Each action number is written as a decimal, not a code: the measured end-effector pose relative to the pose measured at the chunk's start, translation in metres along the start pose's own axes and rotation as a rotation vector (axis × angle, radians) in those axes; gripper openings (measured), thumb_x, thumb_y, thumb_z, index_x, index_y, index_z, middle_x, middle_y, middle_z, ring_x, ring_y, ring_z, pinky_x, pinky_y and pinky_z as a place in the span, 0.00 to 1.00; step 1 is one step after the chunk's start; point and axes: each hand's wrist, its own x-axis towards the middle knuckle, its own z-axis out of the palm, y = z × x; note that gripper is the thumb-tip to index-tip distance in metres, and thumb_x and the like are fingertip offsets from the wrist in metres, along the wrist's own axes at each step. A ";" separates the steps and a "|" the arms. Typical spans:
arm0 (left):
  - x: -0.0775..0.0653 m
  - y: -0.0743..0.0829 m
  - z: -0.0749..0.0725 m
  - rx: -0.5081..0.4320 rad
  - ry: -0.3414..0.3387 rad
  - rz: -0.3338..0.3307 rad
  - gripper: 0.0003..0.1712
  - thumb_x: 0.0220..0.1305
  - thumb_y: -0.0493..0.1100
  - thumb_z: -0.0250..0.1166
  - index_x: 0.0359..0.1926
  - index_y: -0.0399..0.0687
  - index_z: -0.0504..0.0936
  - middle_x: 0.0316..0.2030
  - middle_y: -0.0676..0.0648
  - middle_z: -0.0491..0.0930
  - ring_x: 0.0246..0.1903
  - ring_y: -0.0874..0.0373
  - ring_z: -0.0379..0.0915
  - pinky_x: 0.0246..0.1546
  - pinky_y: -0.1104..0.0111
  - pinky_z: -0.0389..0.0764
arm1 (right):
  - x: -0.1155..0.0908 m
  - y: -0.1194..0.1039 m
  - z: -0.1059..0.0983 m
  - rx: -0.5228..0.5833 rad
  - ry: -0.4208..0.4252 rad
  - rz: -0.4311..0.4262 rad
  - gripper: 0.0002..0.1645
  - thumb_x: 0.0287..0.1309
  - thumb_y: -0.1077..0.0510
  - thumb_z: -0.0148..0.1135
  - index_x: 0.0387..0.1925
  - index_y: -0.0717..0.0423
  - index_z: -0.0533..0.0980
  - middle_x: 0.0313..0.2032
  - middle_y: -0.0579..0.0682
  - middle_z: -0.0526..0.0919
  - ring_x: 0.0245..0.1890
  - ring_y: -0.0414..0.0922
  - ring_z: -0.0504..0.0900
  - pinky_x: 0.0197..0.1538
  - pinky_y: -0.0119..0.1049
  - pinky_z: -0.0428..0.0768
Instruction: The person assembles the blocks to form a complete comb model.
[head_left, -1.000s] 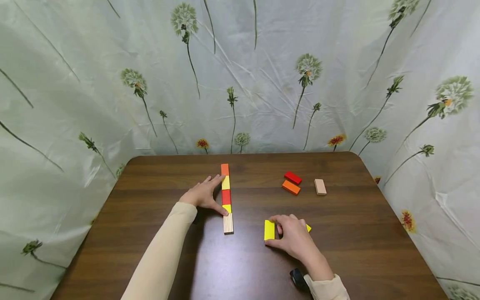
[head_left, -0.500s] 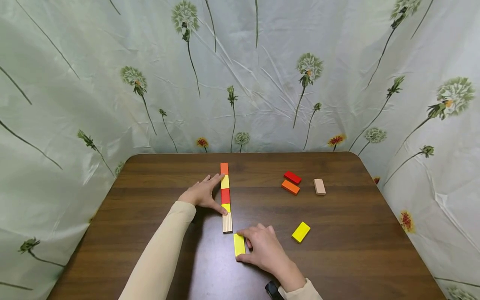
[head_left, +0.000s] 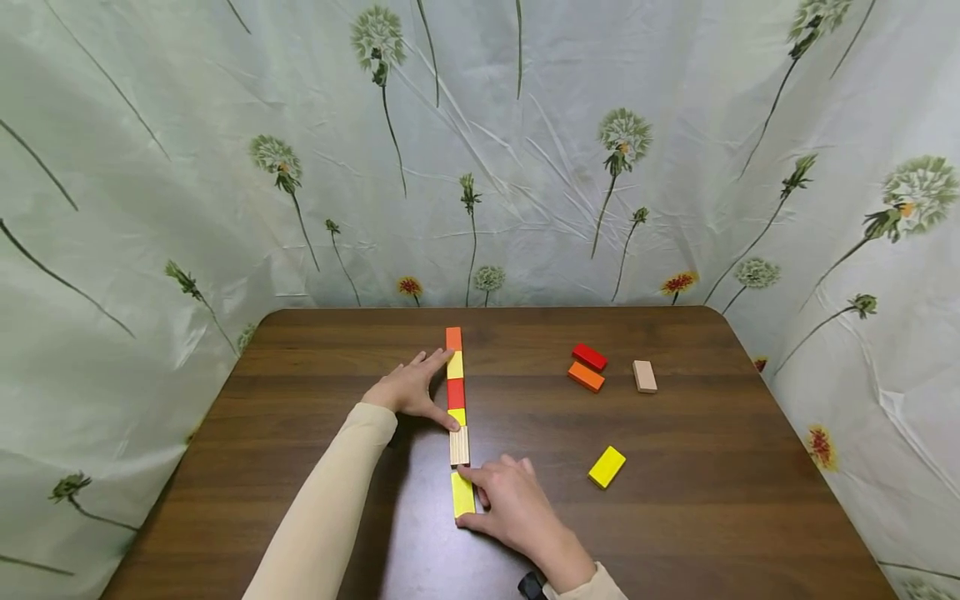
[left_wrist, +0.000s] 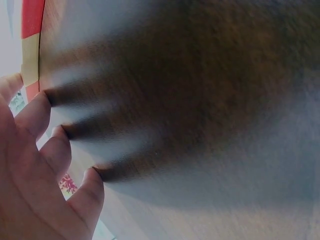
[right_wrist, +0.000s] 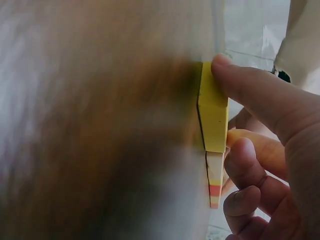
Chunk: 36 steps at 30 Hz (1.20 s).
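Observation:
A straight row of wooden blocks runs from an orange block [head_left: 453,337] through yellow, a red block [head_left: 456,393] and yellow to a plain wood block [head_left: 459,447]. My left hand [head_left: 408,390] rests along its left side, fingers spread, index fingertip at the upper yellow block [head_left: 456,367] and thumb tip by the plain one. In the left wrist view the other fingertips [left_wrist: 92,175] touch the tabletop. Between thumb and index finger, my right hand [head_left: 517,508] pinches a yellow block [head_left: 463,497] by its ends, just below the plain block with a narrow gap.
Off to the right lie a red block [head_left: 590,357], an orange block [head_left: 586,377] and a pale wood block [head_left: 644,377]. Nearer is another yellow block [head_left: 607,467]. The brown table [head_left: 712,517] ends at a flower-patterned curtain [head_left: 540,167].
My right hand has carried the pinched yellow block leftward, from beside the other yellow block to the near end of the row. The left hand has stayed in place.

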 end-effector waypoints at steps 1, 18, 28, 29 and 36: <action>0.000 0.000 0.000 0.001 0.001 -0.001 0.82 0.39 0.74 0.86 0.88 0.58 0.49 0.87 0.45 0.50 0.86 0.36 0.42 0.82 0.33 0.49 | 0.000 -0.001 0.001 -0.003 0.003 -0.004 0.38 0.49 0.38 0.86 0.62 0.42 0.87 0.20 0.32 0.65 0.30 0.33 0.62 0.38 0.32 0.56; 0.001 -0.001 0.002 -0.010 0.008 0.005 0.82 0.40 0.73 0.86 0.88 0.57 0.50 0.87 0.44 0.50 0.86 0.35 0.42 0.81 0.32 0.48 | 0.006 -0.006 0.005 -0.065 0.027 0.020 0.39 0.50 0.36 0.84 0.64 0.41 0.86 0.18 0.32 0.64 0.27 0.34 0.61 0.38 0.33 0.55; 0.003 -0.001 0.002 -0.017 0.007 0.011 0.82 0.39 0.73 0.86 0.88 0.57 0.49 0.87 0.43 0.50 0.86 0.34 0.42 0.81 0.31 0.48 | 0.008 -0.004 0.002 -0.042 0.028 0.036 0.39 0.48 0.37 0.86 0.62 0.40 0.87 0.15 0.32 0.64 0.26 0.34 0.61 0.37 0.34 0.55; 0.003 -0.001 0.002 -0.020 0.005 0.010 0.82 0.39 0.73 0.86 0.88 0.57 0.49 0.87 0.43 0.49 0.86 0.34 0.42 0.81 0.31 0.48 | 0.008 -0.004 0.001 -0.044 0.029 0.036 0.39 0.48 0.36 0.86 0.62 0.40 0.87 0.15 0.32 0.64 0.26 0.34 0.61 0.37 0.34 0.55; 0.003 -0.001 0.002 -0.025 -0.013 0.003 0.82 0.41 0.73 0.86 0.88 0.56 0.49 0.87 0.41 0.48 0.86 0.34 0.41 0.80 0.29 0.47 | 0.007 -0.004 0.002 -0.044 0.037 0.033 0.39 0.47 0.36 0.86 0.62 0.40 0.87 0.14 0.32 0.65 0.26 0.34 0.63 0.37 0.34 0.55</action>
